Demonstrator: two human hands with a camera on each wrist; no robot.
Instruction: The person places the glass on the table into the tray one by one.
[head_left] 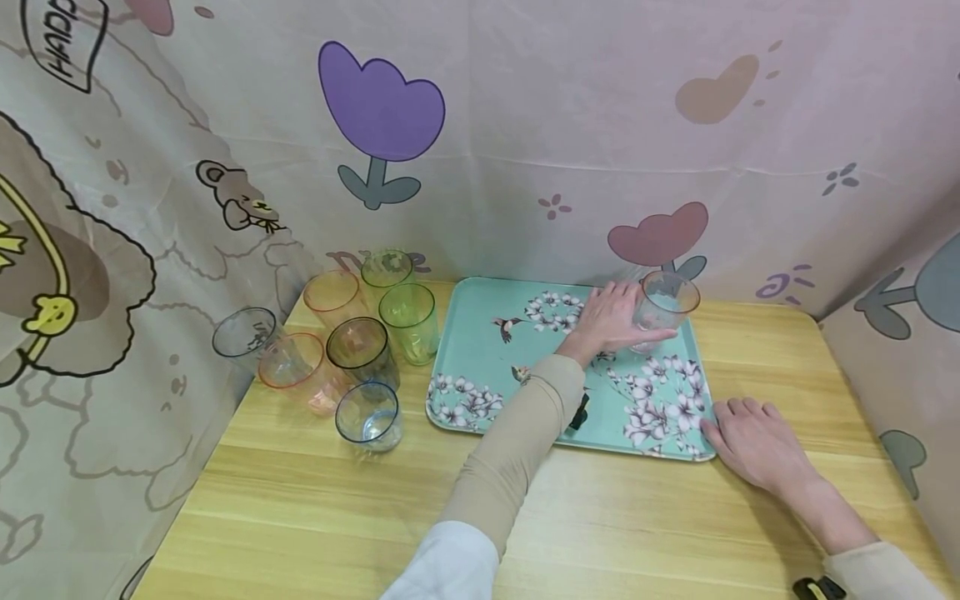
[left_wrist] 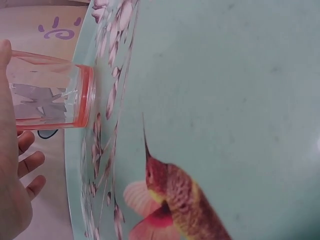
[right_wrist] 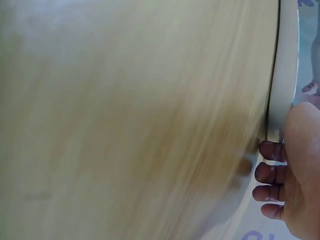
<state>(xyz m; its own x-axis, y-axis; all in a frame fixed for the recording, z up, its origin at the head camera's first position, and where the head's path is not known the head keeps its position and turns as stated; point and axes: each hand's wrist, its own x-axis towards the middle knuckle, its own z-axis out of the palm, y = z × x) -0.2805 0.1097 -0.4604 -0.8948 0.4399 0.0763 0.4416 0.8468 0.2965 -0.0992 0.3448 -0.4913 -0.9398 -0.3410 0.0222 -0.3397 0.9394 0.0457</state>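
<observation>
A clear tumbler with a reddish tint (head_left: 670,305) stands upright at the back right of a mint-green tray (head_left: 468,333) printed with flowers and hummingbirds. My left hand (head_left: 609,318) holds this tumbler from its left side, the thumb across its front. In the left wrist view the tumbler's thick red base (left_wrist: 85,96) sits close over the tray, and several fingertips (left_wrist: 31,164) show beside its wall. My right hand (head_left: 757,442) rests at the tray's near right corner, its thumb along the rim and the other fingers on the table; it holds nothing.
Left of the tray stand several coloured tumblers: a green one (head_left: 411,333), a dark one (head_left: 367,367), a blue-rimmed one (head_left: 369,421), an orange-red one (head_left: 288,379) and a grey one (head_left: 247,342). A printed curtain (head_left: 510,100) hangs behind the wooden table (head_left: 300,508).
</observation>
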